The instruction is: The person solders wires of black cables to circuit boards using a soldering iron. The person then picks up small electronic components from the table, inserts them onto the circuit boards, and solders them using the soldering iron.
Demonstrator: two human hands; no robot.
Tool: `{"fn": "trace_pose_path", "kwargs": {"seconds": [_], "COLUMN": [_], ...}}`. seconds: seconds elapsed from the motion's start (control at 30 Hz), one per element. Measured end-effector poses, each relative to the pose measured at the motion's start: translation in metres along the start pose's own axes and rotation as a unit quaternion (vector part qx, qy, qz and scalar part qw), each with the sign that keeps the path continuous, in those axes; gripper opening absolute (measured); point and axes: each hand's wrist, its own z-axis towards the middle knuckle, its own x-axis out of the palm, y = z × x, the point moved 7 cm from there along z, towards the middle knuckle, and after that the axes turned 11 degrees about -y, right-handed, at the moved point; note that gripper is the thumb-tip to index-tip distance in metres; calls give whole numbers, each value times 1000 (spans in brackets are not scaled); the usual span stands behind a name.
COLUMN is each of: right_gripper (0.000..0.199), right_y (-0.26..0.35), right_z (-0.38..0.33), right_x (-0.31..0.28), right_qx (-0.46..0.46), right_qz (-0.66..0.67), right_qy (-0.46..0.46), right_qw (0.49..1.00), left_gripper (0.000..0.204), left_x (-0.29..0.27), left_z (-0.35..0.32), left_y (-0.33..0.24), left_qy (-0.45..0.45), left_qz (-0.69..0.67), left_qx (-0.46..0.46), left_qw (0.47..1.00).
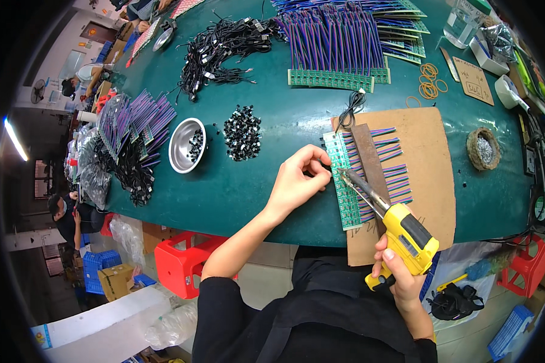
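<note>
My right hand [401, 273] grips a yellow and black soldering gun [410, 236]. Its slim tip meets or hovers just over the left part of a green circuit board strip [349, 213]. Beside the strip's left edge, my left hand [298, 181] is pinched closed close to the tip; whatever lies between the fingertips is too small to make out. Rows of purple, blue and green wires [398, 179] run rightward from the strip, under a brown flat bar [367, 150]. All this rests on a cardboard sheet [431, 151]. A black cable [349, 115] curls at the strip's top end.
Left of my hand are a pile of small black parts [242, 133] and a metal bowl [178, 158]. Black cables [224, 51] and wired boards [333, 54] lie further back. Rubber bands [429, 85] and a round tin [483, 149] sit rightward. Other people are at far left.
</note>
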Motion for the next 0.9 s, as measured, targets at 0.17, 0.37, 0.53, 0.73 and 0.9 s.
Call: {"fn": "trace_pose_path", "kwargs": {"seconds": [0.17, 0.37, 0.53, 0.73, 0.9], "right_gripper": [53, 52, 51, 41, 40], "right_y": [-1, -5, -4, -4, -2], "right_z": [-1, 1, 0, -1, -2], "right_x": [-1, -1, 3, 2, 2], "right_qx": [4, 13, 24, -4, 4], "right_qz": [-3, -6, -18, -41, -47], "right_qy": [0, 1, 14, -15, 5], "right_qw": [1000, 1000, 999, 999, 999], "left_gripper": [19, 20, 19, 19, 18], "left_x": [0, 2, 2, 2, 2], "left_z": [3, 5, 6, 6, 5], "left_y": [2, 2, 1, 1, 1], "left_qy": [13, 15, 20, 16, 14], "left_qz": [-89, -53, -42, -44, -43], "left_qx": [-77, -76, -78, -76, -69], "left_qw": [993, 996, 996, 996, 997]}}
